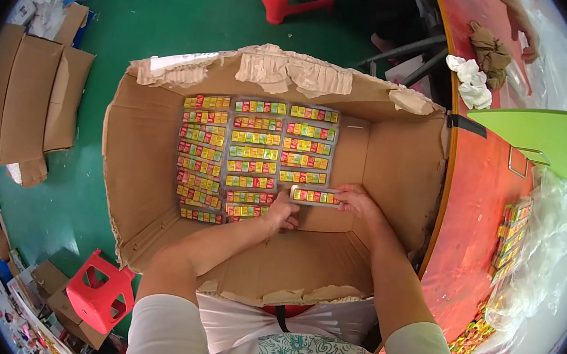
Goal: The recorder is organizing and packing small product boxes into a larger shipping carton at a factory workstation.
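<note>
**Both Hands on One Packet, Deep in the Carton**

Head view: Both hands reached down into a large open cardboard box (394, 160). The left hand (283, 212) was curled, its fingertips pinching the left end of a flat clear packet of small coloured blocks (316, 196). The right hand (357, 202) gripped the packet's right end, fingers closed over its edge. The packet was held level, just below the bottom of the right-hand column of packets.

Three columns of like packets (253, 152) covered the left and middle of the box floor; the left and middle ones ran lower than the right one. Bare cardboard remained to the right of the columns and toward the near wall, leaving open room around the wrists. The box's top flaps were ragged and torn, and its right wall stood against a red table edge (474, 216).

How far the fingers reached beneath the packet could not be made out. The blocks' printing was too small to tell. On the table, another row of packets (510, 243) lay partly under crumpled clear plastic (551, 230). A red stool (103, 291) stood on the green floor (170, 9) at lower left.
</note>
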Available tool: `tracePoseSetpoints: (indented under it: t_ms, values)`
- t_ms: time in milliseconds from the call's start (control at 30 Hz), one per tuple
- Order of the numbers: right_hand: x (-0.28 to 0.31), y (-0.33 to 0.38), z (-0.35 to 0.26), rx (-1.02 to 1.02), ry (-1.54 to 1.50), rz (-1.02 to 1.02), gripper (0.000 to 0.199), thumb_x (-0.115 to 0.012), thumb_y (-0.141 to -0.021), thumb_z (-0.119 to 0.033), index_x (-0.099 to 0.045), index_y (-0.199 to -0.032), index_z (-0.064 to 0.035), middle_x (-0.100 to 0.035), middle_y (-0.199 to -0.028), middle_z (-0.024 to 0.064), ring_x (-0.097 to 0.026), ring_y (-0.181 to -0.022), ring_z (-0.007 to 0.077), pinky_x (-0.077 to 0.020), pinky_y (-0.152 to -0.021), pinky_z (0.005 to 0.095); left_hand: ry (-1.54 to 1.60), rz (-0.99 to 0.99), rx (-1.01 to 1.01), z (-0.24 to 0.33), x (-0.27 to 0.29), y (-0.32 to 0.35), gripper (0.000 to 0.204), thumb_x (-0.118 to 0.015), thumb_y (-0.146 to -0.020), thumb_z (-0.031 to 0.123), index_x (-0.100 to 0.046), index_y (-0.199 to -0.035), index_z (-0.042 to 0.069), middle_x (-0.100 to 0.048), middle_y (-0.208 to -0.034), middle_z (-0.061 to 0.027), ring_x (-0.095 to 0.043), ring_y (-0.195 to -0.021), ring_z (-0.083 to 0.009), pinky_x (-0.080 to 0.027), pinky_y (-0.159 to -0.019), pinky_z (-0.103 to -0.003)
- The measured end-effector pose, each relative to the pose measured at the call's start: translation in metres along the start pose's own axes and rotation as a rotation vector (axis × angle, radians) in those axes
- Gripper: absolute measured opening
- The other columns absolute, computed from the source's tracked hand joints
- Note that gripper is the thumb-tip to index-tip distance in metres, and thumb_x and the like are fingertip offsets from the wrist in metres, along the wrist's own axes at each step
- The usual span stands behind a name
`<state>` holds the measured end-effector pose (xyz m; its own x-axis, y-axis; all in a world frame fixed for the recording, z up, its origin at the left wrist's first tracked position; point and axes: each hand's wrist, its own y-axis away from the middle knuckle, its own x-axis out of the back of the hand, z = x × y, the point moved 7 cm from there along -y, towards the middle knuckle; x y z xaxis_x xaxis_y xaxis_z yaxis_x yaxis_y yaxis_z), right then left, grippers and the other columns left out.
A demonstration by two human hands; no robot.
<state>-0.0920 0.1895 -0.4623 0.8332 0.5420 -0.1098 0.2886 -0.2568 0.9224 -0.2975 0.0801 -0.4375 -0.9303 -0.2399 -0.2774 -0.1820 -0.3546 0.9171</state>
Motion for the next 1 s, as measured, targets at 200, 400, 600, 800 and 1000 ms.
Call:
tracePoseSetpoints:
  t_ms: [200, 400, 600, 800, 1000]
  values:
    - [-0.010, -0.012, 0.013, 0.057, -0.069, -0.004, 0.027, -0.065, -0.084, -0.014, -0.061, -0.110, -0.0064, -0.064, -0.096, 0.0031, -0.060, -0.085, 0.0144, -0.0505, -0.066, 0.0286, -0.092, 0.006, -0.002, -0.007, -0.003, 0.033, 0.073, -0.052, -0.087, 0.007, -0.010, -0.146, 0.012, -0.050, -0.117, -0.0216, -0.063, -0.071, -0.0277, -0.052, -0.056, -0.037]
    - [-0.016, -0.017, 0.010, 0.051, -0.048, 0.087, 0.030, -0.066, -0.082, -0.013, -0.061, -0.111, -0.0066, -0.064, -0.099, 0.0040, -0.060, -0.088, 0.0155, -0.0511, -0.065, 0.0309, 0.005, 0.102, -0.021, -0.017, -0.006, 0.039, 0.067, -0.053, -0.086, 0.007, -0.017, -0.142, 0.006, -0.053, -0.109, -0.0201, -0.062, -0.069, -0.0254, -0.051, -0.055, -0.036]
    - [-0.019, -0.005, 0.006, 0.056, -0.066, 0.119, 0.027, -0.064, -0.085, -0.009, -0.058, -0.110, -0.0068, -0.063, -0.094, 0.0032, -0.060, -0.081, 0.0141, -0.0530, -0.065, 0.0292, 0.015, 0.144, -0.110, -0.012, -0.005, 0.037, 0.069, -0.055, -0.081, 0.007, -0.020, -0.141, 0.010, -0.058, -0.102, -0.0183, -0.063, -0.084, -0.0274, -0.052, -0.063, -0.037]
    - [-0.031, -0.006, 0.002, 0.013, -0.081, 0.171, 0.031, -0.066, -0.084, -0.010, -0.055, -0.112, -0.0074, -0.061, -0.093, 0.0048, -0.059, -0.078, 0.0148, -0.0535, -0.064, 0.0307, -0.215, 0.237, -0.694, -0.002, 0.001, 0.029, 0.077, -0.051, -0.083, 0.005, -0.010, -0.148, 0.008, -0.039, -0.136, -0.0187, -0.058, -0.088, -0.0198, -0.048, -0.069, -0.031]
    - [-0.033, -0.013, 0.010, -0.018, 0.002, 0.307, 0.031, -0.068, -0.081, -0.011, -0.055, -0.109, -0.0095, -0.060, -0.091, 0.0046, -0.059, -0.076, 0.0167, -0.0530, -0.063, 0.0327, -0.363, -0.039, -0.317, -0.033, -0.020, 0.017, 0.052, -0.055, -0.079, 0.011, -0.045, -0.130, 0.005, -0.056, -0.121, -0.0208, -0.054, -0.116, -0.0290, -0.042, -0.098, -0.034]
